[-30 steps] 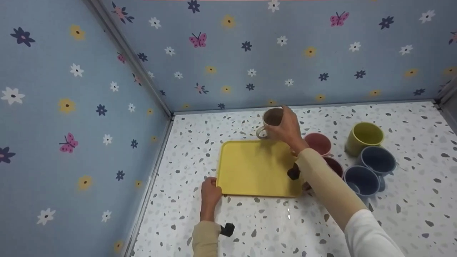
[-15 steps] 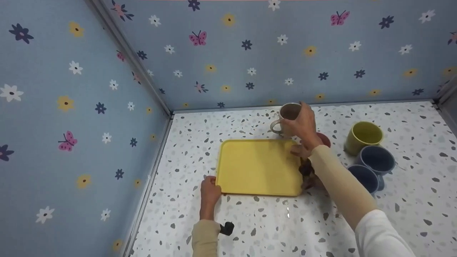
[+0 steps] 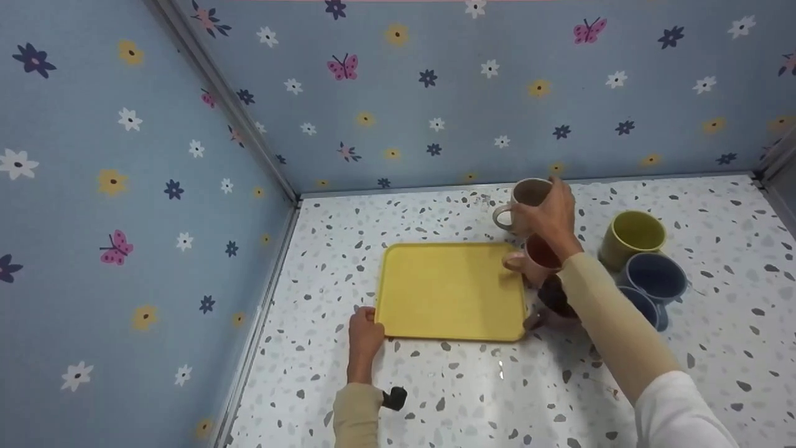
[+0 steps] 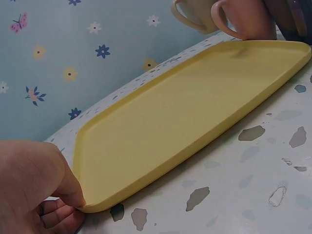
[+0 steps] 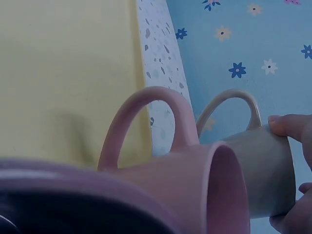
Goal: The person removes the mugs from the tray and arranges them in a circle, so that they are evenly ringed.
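Note:
My left hand [image 3: 367, 333] pinches the near-left corner of a flat yellow tray [image 3: 448, 292], thumb on top, as the left wrist view shows. At the back of the table, my right hand [image 3: 556, 214] grips a beige mug [image 3: 530, 191] by its rim, its handle pointing left. Just in front of that mug is a pink mug [image 3: 533, 269], its handle reaching over the tray's right edge. A dark purple mug [image 5: 58, 176] lies under my right forearm, mostly hidden in the head view. The right wrist view shows fingers on the beige mug's rim end.
To the right stand a yellow-green mug [image 3: 633, 235] and two blue mugs, one [image 3: 656, 279] whole in view, the other [image 3: 647, 309] partly behind my right sleeve. Flower-patterned walls [image 3: 472, 93] bound the speckled table [image 3: 448, 398] at the back and left.
My right hand has carried the beige mug rightward, from behind the tray to behind the pink mug. The left hand and the tray have stayed put.

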Available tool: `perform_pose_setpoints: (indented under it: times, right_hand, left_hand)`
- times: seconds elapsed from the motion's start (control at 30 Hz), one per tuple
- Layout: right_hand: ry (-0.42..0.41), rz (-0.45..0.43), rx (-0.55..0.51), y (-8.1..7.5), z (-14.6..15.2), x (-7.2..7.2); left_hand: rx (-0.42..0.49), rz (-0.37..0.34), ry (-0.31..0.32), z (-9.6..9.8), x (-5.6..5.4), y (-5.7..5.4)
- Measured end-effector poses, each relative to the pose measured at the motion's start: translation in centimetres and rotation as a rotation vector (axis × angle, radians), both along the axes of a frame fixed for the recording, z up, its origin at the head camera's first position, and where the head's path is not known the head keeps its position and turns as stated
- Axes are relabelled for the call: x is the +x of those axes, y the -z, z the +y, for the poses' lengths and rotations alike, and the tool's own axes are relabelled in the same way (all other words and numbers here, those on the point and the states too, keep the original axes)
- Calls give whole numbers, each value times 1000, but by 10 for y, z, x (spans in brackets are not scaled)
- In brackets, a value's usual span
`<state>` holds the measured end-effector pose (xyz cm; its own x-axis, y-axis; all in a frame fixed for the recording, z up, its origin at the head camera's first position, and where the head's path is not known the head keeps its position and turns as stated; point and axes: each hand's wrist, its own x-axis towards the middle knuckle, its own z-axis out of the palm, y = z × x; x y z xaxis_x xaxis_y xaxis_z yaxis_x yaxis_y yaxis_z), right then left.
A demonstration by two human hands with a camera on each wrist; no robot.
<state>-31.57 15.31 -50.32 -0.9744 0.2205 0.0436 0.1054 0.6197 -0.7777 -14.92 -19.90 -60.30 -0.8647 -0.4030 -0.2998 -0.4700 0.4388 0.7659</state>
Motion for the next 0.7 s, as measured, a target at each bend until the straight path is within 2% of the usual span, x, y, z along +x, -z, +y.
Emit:
perform_pose_setpoints:
  times: [0.43, 0.7]
  right_hand:
    - [78, -26, -3, 4, 28, 8]
    - [84, -65, -25, 6, 43, 16]
  left_hand:
    - [-2, -29, 2, 0, -2, 1]
    - [-26, -3, 18, 0, 0, 2]
